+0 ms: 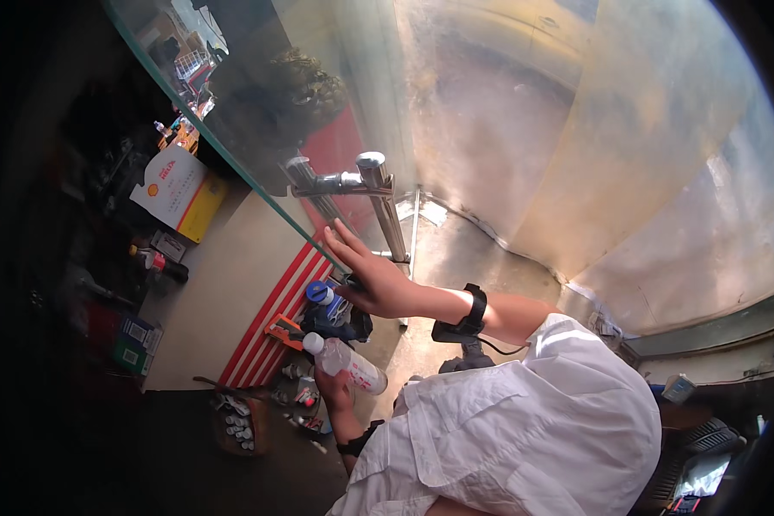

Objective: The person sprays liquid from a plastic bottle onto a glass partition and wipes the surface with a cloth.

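My left hand (335,389) is wrapped round a clear plastic bottle (363,370) with a white cap and a label with red print. The bottle is tilted, its cap end toward the counter. My right hand (374,273) is open with its fingers stretched out. It lies at the edge of a clear glass door (258,185) and seems to touch it. Just beyond its fingers stands a shiny metal tube handle (378,202) fixed to the glass. Part of the right palm is hidden. Both wrists wear black bands.
A counter (224,284) with a red-striped front stands beyond the glass edge, bearing a white and yellow carton (179,191) and a dark drink bottle (159,262). A blue container (320,294) and an orange item (285,330) are close by the hands. Below sits a box of small bottles (241,426).
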Motion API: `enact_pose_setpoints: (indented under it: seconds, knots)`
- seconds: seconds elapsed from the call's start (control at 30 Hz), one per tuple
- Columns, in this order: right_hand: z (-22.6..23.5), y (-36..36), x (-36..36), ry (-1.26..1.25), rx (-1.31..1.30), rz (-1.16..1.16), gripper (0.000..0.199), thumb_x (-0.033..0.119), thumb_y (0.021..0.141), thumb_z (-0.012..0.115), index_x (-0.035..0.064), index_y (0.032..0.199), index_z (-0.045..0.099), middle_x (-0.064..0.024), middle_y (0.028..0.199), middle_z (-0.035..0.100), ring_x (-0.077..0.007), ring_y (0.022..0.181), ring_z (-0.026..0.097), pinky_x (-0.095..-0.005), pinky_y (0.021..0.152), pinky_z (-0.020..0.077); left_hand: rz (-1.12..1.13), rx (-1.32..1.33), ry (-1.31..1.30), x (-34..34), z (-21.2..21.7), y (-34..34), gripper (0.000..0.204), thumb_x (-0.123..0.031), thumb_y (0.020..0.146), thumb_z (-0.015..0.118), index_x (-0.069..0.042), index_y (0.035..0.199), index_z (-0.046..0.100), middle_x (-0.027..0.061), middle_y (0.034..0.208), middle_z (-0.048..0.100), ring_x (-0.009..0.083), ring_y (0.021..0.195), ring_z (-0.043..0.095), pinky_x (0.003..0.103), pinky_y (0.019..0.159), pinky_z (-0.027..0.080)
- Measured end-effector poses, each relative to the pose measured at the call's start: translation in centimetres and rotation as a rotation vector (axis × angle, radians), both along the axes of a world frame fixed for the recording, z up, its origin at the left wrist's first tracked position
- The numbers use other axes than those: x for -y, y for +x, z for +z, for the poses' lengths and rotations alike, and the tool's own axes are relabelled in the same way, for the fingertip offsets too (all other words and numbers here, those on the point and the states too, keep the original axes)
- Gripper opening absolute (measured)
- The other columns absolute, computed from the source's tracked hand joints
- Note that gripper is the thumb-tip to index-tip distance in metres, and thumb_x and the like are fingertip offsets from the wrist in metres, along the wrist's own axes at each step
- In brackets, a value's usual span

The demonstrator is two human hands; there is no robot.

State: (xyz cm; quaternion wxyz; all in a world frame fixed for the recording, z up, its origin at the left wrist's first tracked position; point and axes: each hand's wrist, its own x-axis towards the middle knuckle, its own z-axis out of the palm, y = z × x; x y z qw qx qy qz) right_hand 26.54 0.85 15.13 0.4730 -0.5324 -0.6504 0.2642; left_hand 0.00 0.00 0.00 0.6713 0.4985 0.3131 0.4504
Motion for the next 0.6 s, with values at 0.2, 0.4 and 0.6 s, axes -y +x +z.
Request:
enact_pose_setpoints:
  seconds: [0.2,0.4,0.6]
  knots:
    - [-0.5,-2.2,-2.2,0.032,0.046,-0.023,0.093,0.007,0.084,0.069,0.0151,0.158,0.012,-0.0306,0.16,0.007,-0.0476,0.123,0.053,-0.0448,0.092,0.0526,0.179,0.038,-0.004,3.0,1.8,2.5,0.08,-0.029,0.068,0.074,0.0,0.138,0.048,0.0094,0.127,0.058,0.0229,0.118,0.058,0.037,0.104,0.042]
    - [-0.9,-3.0,-4.1,0.069,0.033,-0.041,0.091,0.011,0.085,0.067,0.0155,0.158,0.013,-0.031,0.16,0.009,-0.0424,0.089,0.066,-0.0473,0.081,0.0548,0.141,0.001,0.011,4.2,2.4,2.9,0.081,-0.031,0.069,0.075,0.0,0.138,0.047,0.0093,0.126,0.057,0.023,0.115,0.058,0.037,0.101,0.044]
    - [-2.0,-3.1,-3.7,0.185,0.033,-0.14,0.093,0.009,0.082,0.066,0.0153,0.157,0.013,-0.032,0.158,0.013,-0.0453,0.076,0.066,-0.0498,0.069,0.0554,0.134,-0.039,0.064,6.2,2.5,3.4,0.079,-0.03,0.073,0.073,0.0,0.14,0.043,0.0128,0.134,0.054,0.0269,0.123,0.055,0.041,0.107,0.042]
